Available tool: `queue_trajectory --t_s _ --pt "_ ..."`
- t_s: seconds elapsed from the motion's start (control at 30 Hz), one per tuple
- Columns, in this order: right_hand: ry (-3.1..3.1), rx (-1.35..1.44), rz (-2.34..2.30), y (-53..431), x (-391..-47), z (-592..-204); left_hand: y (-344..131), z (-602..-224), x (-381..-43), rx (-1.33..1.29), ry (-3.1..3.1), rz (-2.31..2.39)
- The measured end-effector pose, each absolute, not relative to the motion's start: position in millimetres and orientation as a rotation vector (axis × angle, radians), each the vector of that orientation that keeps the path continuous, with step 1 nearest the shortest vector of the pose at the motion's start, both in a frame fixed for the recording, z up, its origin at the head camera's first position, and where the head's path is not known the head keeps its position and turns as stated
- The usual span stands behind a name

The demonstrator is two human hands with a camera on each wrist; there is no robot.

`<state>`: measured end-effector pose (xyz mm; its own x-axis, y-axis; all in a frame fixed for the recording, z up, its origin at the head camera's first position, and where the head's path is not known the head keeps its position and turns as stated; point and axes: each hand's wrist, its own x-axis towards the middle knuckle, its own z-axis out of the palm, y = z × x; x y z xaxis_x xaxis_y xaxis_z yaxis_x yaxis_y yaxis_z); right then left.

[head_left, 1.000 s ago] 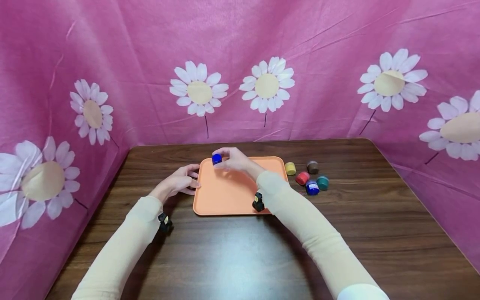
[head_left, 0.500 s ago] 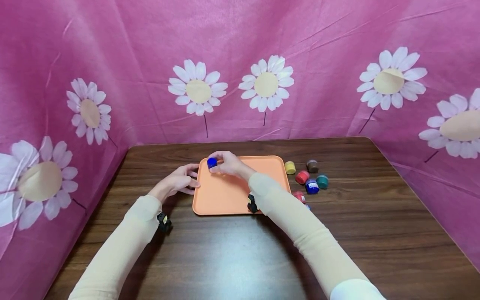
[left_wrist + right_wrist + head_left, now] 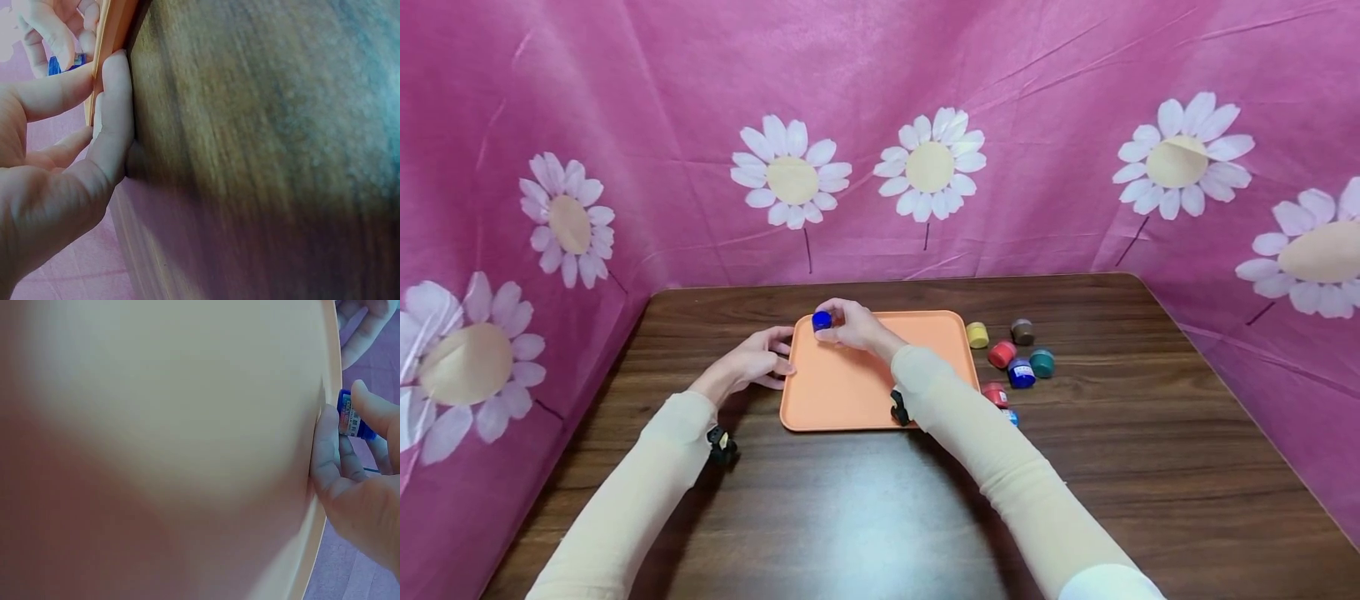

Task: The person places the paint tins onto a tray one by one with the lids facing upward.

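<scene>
My right hand pinches a small blue paint jar over the far left corner of the orange tray. In the right wrist view the jar's printed label shows between thumb and fingers, with the fingertips close above the tray's surface. At the tray's left edge, my left hand holds the rim. The left wrist view shows its thumb low against the outside of the rim, near the tabletop, and a finger touching the rim from above.
Right of the tray on the wooden table stand several more paint jars: yellow, brown, red, dark blue and green. Another red jar and a light blue one sit partly behind the right sleeve.
My right hand has carried the blue jar slightly left and lower, toward the tray's far left corner. The left hand stays at the rim. Jars behind the right sleeve have come into view.
</scene>
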<state>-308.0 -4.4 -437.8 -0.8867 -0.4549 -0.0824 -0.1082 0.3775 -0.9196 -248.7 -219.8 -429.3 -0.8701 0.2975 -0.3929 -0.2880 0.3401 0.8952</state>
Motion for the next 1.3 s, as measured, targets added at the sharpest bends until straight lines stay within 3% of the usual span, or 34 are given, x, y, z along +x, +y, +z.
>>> queue_trajectory --t_s 1.3 --pt "2.372 -0.460 -1.469 -10.2 -307.5 -440.4 -223.6 -435.1 -250.5 0.013 2.112 1.577"
